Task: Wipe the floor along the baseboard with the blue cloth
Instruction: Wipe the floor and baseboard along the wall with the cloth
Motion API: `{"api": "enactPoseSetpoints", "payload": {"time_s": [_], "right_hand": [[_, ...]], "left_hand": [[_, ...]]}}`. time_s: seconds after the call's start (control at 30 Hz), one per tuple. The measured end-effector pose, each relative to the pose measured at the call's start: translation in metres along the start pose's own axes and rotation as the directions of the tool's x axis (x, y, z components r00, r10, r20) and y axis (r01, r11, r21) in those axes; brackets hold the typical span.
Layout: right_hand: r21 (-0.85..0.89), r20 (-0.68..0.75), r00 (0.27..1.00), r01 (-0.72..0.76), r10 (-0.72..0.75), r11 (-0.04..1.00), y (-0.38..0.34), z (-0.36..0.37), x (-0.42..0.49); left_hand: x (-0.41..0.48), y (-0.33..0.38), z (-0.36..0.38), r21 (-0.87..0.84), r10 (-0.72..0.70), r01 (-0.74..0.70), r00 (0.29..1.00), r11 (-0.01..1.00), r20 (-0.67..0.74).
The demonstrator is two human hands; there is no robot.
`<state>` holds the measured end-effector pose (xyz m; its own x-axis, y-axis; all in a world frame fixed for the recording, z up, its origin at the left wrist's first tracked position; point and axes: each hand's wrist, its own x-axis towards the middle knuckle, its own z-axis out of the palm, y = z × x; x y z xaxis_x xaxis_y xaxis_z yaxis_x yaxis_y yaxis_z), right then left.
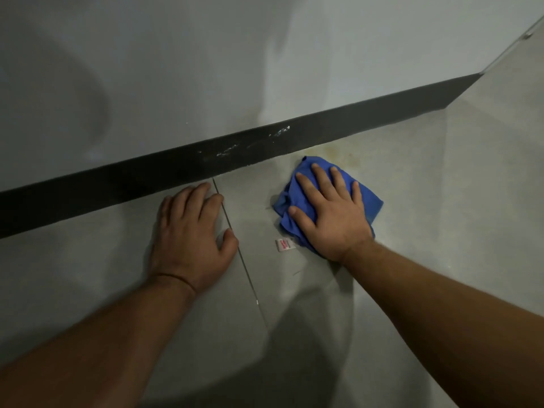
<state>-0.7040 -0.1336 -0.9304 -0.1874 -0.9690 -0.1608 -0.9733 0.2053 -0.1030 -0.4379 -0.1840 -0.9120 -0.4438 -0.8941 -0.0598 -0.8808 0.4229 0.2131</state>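
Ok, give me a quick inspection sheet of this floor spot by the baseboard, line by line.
Surface: grey tiled floor, one grout line, yellowish stains beside the baseboard just past the cloth.
Job's things: blue cloth crumpled flat on the floor; dark baseboard with white scuffs.
Clutter: small white and red tag on the floor by the cloth.
Hands: right hand spread flat on the cloth; left hand flat on the bare floor.
Cables: nothing seen.
Surroundings: plain grey wall.
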Motion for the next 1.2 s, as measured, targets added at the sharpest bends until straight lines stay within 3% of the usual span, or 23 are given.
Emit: {"api": "enactPoseSetpoints", "payload": {"time_s": [0.23, 0.4, 0.47, 0.6, 0.73, 0.83, 1.0, 1.1, 1.2], "right_hand": [[0.004, 0.002, 0.995, -0.102, 0.102, 0.995, -0.013, -0.004, 0.041], [0.004, 0.005, 0.995, 0.100, -0.101, 0.995, -0.005, -0.004, 0.009], [-0.031, -0.009, 0.999, 0.037, -0.037, 0.999, 0.010, -0.003, -0.005], [0.014, 0.008, 0.974, -0.226, 0.226, 0.974, 0.036, -0.009, 0.004], [0.039, 0.013, 0.965, -0.264, 0.264, 0.964, 0.031, -0.014, 0.045], [0.032, 0.000, 0.976, -0.218, 0.218, 0.975, 0.017, -0.015, 0.059], [0.093, -0.042, 0.998, 0.048, -0.044, 0.995, 0.027, -0.016, 0.016], [0.111, -0.102, 0.986, -0.123, 0.134, 0.986, 0.050, -0.013, 0.013], [0.118, -0.109, 0.924, -0.353, 0.366, 0.928, 0.064, -0.018, 0.036]], "left_hand": [[-0.001, 0.000, 0.001, 0.030, 0.014, -0.013, 1.000, 0.999, -0.012], [-0.001, -0.001, 0.003, 0.014, 0.015, -0.015, 1.000, 1.000, -0.021], [-0.001, -0.002, 0.005, 0.008, 0.025, -0.024, 0.999, 1.000, -0.031], [-0.001, -0.003, 0.008, 0.000, 0.028, -0.028, 0.999, 1.000, -0.043], [0.000, -0.002, 0.009, 0.025, 0.036, -0.035, 0.998, 0.999, -0.054], [0.001, -0.003, 0.008, 0.033, 0.032, -0.030, 0.998, 0.999, -0.050], [0.001, -0.004, 0.009, 0.030, 0.031, -0.029, 0.998, 0.999, -0.055], [0.001, -0.005, 0.010, 0.028, 0.035, -0.033, 0.997, 0.999, -0.070], [0.001, -0.005, 0.011, 0.020, 0.032, -0.030, 0.996, 0.999, -0.087]]}}
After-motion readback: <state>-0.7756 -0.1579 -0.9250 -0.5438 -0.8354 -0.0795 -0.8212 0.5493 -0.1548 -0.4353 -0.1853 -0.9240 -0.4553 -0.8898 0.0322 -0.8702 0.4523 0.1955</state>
